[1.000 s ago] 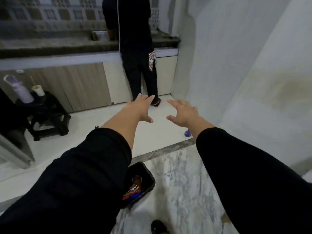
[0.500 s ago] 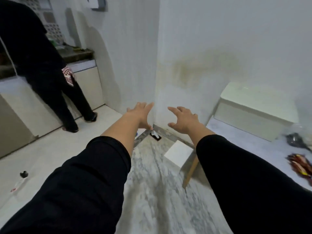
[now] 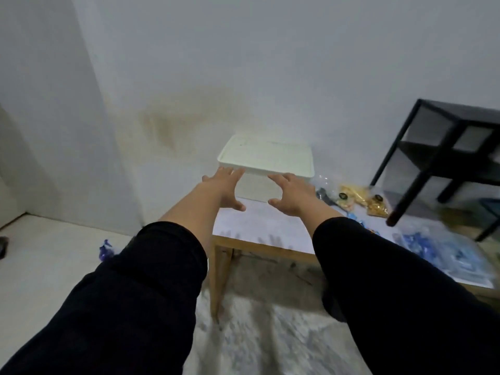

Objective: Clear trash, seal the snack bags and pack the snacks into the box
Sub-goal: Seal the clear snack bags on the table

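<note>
A cream box (image 3: 266,161) with its lid on stands at the back left of a low white-topped table (image 3: 259,226), against the wall. Both my arms stretch toward it. My left hand (image 3: 226,190) hovers in front of the box's left corner, fingers spread and holding nothing. My right hand (image 3: 290,194) hovers in front of the box's right half, fingers spread, also holding nothing. Right of the box lie clear bags of yellow snacks (image 3: 359,198). Blue and clear wrappers (image 3: 430,246) lie further right on the table.
A black open shelf frame (image 3: 443,158) stands at the right, one leg by the table's back edge. A blue wrapper (image 3: 105,250) lies on the floor left of the table. The wooden table leg (image 3: 220,280) stands over a grey marbled rug.
My view has swung right from the kitchen counter and the other person to the table. The box is now straight ahead of both hands, which stay outstretched and holding nothing.
</note>
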{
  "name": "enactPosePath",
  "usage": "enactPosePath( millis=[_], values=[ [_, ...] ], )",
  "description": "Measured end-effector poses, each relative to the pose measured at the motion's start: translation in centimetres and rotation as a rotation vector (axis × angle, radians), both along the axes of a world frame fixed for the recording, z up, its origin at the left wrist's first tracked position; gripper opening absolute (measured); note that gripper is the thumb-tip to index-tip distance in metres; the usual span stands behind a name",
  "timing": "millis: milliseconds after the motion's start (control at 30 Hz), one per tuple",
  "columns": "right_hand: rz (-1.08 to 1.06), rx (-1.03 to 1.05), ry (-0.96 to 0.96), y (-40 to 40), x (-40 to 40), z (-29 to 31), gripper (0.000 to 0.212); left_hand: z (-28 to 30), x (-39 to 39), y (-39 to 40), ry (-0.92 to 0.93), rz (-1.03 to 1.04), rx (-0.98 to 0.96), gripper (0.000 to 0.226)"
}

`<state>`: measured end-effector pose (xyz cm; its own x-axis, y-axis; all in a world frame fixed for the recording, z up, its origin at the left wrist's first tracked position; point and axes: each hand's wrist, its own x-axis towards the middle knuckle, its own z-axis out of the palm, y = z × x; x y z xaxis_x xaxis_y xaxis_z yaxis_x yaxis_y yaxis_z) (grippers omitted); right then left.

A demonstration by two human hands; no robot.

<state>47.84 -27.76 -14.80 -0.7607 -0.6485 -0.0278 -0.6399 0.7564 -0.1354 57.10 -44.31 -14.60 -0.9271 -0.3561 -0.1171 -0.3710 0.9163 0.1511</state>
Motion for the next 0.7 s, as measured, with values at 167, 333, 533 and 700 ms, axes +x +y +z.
enactPosePath(
  millis=[167, 333, 533, 700],
  values=[
    [-0.063, 0.053, 0.01, 5.6, -7.1, -0.4, 0.07, -0.3, -8.5, 5.2, 0.006, -0.074, 0.041, 0.106],
    [-0.132, 0.057, -0.02, 10.1, -12.8, -2.4, 0.068, -2.9, -15.1, 9.3, -0.047, -0.161, 0.074, 0.101],
    [-0.243, 0.06, -0.084, 13.4, -20.5, -5.5, 0.069, -6.0, -24.4, 12.4, -0.11, -0.295, 0.094, 0.099],
    [-0.34, 0.071, -0.092, 14.2, -26.7, -6.6, 0.067, -7.8, -32.9, 13.3, -0.105, -0.42, 0.101, 0.1]
  ],
)
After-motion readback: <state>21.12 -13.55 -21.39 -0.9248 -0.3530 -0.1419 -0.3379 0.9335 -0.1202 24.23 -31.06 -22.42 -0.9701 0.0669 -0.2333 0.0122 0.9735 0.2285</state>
